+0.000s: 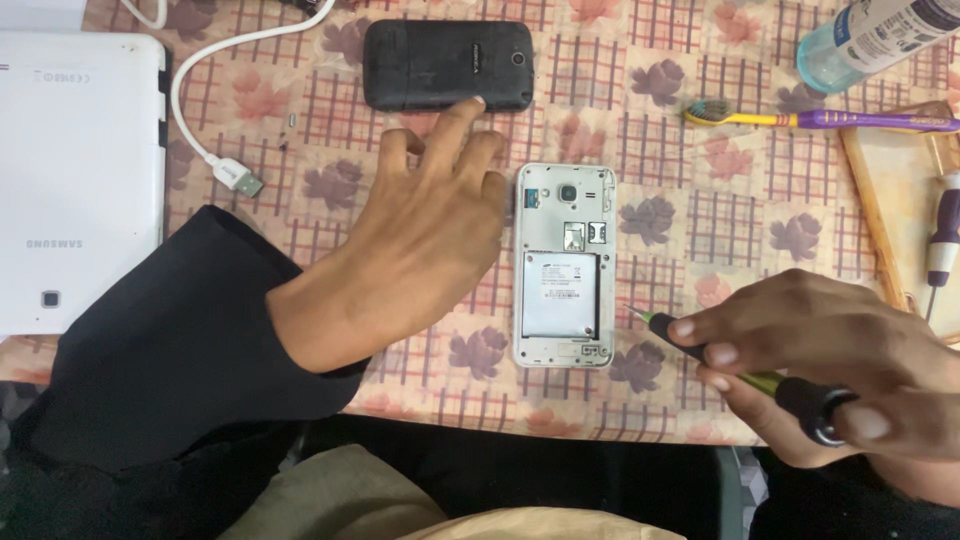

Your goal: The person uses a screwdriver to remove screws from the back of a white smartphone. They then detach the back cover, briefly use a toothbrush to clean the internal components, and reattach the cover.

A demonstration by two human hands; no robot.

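Your left hand [415,245] lies open, one fingertip touching the black phone [447,65], beside the opened white phone [563,265], while your right hand [815,365] grips a screwdriver [745,370].

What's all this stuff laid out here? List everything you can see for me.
Tablecloth: one, beige with purple flowers and a check pattern, under everything.
Open phone: one, white, back cover off, battery showing, centre.
Back cover: one, black, top centre.
Tablet: one, white, far left.
Cable: one, white, upper left.
Toothbrush: one, yellow and purple, upper right.
Bottle: one, clear bluish, lying top right.
Wooden tray: one, right edge.
Spare screwdriver: one, purple and white, on the tray.
Left hand: black sleeve, a fingertip touching the back cover.
Right hand: holding a green and black screwdriver.
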